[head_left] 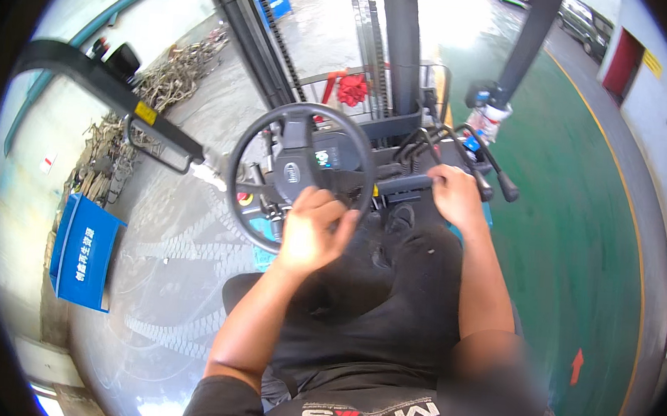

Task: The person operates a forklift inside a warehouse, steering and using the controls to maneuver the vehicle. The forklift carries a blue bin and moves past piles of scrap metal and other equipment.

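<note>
My left hand (315,228) is closed on the lower right part of a black steering wheel (238,151), with its thumb pointing up along the rim. Behind the wheel, a small lit display (324,158) sits on the dash. My right hand (456,195) is at the bank of black control levers (415,148) on the right of the console. Its fingers are curled over a lever end, which they mostly hide. Two longer levers with thick black grips (510,188) stand just right of that hand.
The forklift's mast (401,50), with chains, rises ahead; a red ribbon rosette (352,89) hangs there. Dark cab posts (526,51) flank me. At left are a blue bin (87,253) and scrap heaps (174,77) along a wall. Green floor (557,224) extends right, with a parked car (584,24) beyond.
</note>
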`<state>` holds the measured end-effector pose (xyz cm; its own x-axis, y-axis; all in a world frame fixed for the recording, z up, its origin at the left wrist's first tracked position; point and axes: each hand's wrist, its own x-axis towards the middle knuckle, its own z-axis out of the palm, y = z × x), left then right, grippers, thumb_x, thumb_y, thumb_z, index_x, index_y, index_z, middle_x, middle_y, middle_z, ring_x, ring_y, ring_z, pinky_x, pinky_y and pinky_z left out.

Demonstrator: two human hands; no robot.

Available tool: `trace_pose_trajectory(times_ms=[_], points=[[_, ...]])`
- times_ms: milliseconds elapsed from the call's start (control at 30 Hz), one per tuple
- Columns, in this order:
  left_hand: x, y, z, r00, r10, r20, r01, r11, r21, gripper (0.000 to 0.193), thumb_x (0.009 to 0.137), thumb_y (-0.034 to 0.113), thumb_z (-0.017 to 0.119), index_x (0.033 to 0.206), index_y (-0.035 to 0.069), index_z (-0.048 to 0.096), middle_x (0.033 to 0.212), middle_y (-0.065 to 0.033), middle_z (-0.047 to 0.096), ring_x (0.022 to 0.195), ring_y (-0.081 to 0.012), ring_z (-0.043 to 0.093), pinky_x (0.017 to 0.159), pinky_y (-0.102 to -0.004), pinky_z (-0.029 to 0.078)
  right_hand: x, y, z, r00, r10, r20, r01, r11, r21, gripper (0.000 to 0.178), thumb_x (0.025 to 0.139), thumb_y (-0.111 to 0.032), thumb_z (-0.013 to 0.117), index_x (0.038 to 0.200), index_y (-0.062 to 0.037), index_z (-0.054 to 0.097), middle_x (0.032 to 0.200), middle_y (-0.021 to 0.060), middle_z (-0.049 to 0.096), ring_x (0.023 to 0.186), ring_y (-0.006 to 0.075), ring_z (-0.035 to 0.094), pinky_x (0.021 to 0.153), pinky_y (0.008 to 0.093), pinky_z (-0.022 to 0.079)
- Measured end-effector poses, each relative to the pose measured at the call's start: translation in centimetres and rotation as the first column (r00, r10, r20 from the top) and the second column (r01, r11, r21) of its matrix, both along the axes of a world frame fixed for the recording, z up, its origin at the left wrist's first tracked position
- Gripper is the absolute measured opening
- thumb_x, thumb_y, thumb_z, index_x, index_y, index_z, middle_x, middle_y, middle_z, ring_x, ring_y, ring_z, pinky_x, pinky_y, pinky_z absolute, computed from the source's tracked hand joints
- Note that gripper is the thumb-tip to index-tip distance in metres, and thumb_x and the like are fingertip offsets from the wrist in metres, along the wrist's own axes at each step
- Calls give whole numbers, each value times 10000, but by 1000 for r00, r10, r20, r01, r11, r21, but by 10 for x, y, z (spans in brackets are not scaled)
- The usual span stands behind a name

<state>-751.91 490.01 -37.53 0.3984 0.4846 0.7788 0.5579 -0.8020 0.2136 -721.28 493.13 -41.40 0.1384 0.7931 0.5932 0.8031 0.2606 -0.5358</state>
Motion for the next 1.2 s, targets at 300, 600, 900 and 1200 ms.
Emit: trace_pose_trajectory(times_ms=[300, 600, 900, 1200], points=[[-117, 50, -55, 952, -282, 115, 271, 957, 104, 150, 812, 114, 830, 760, 64, 698, 761, -80, 597, 735, -308, 578, 680, -422, 490, -90, 4, -66, 887, -236, -398, 242, 970, -35, 238, 1034, -122, 580, 1137, -19, 768, 970, 102, 767, 739, 162, 700, 666, 310, 556], [-187, 144, -100, 856, -483, 187, 433, 866, 252, 201, 803, 129, 828, 720, 85, 650, 752, -63, 544, 726, -277, 546, 683, -385, 477, -192, 64, -161, 609, -144, -780, 566, 768, 300, 300, 1105, -226, 571, 1199, 31, 695, 1112, 104, 773, 641, 99, 578, 635, 267, 507], [-142, 220, -96, 869, -474, -142, 493, 849, 191, 221, 900, 232, 736, 765, 57, 740, 796, -120, 666, 819, -342, 642, 757, -437, 552, -267, 72, -209, 648, -31, -761, 557, 700, 446, 219, 1055, -113, 567, 1089, 81, 664, 1309, 185, 723, 634, 101, 603, 613, 260, 517], [-167, 225, -64, 969, -236, -76, 240, 970, 39, 378, 1013, 373, 617, 885, 57, 779, 923, -209, 746, 954, -425, 711, 911, -520, 578, -314, 7, -226, 668, -138, -731, 515, 794, 321, 225, 1049, -112, 601, 1155, 47, 721, 1366, 168, 703, 648, 72, 600, 617, 244, 511]])
